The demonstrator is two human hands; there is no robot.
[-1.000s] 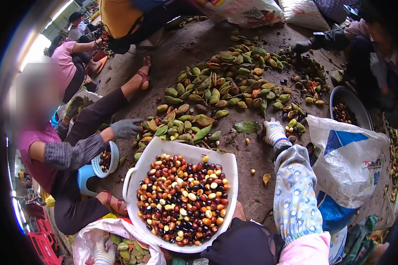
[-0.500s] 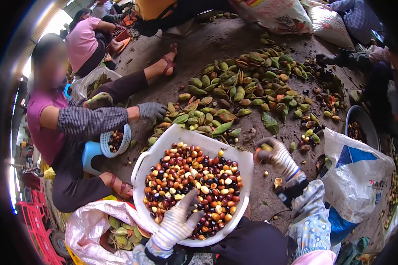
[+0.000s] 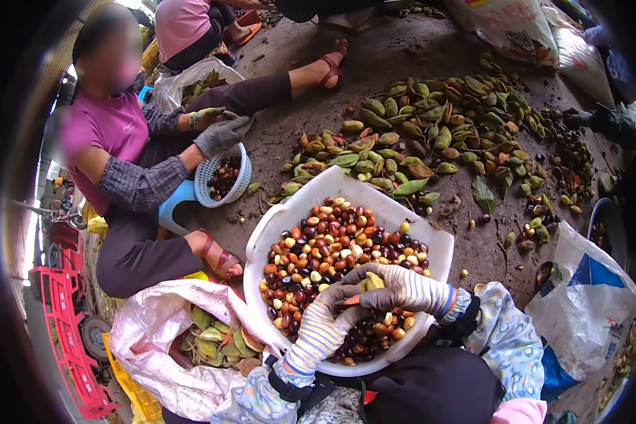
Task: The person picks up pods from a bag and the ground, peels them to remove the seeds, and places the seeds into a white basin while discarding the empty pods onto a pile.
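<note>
Both my hands wear striped knit gloves with dark, stained fingers and meet over a white plastic basin [image 3: 442,254] full of brown, red, black and cream seeds [image 3: 332,244]. My right hand [image 3: 410,288] is closed around a yellow-green seed pod [image 3: 372,281]. From the other side, my left hand [image 3: 321,325] has its fingers closed against the same pod, with an orange-red edge showing between the fingertips. The glove fingers hide part of the pod. The basin rests at my lap.
Left of the basin stands a white sack [image 3: 148,332] of empty husks [image 3: 219,339]. A heap of green-brown pods [image 3: 431,127] covers the ground ahead. A co-worker in purple [image 3: 113,127] sits at left by a small white basket [image 3: 244,173]. At right lies a blue-white sack [image 3: 586,297].
My right hand has come in from the right of the basin with the pod and met my left hand over the seeds. The co-worker's hands have drawn back from the pod heap.
</note>
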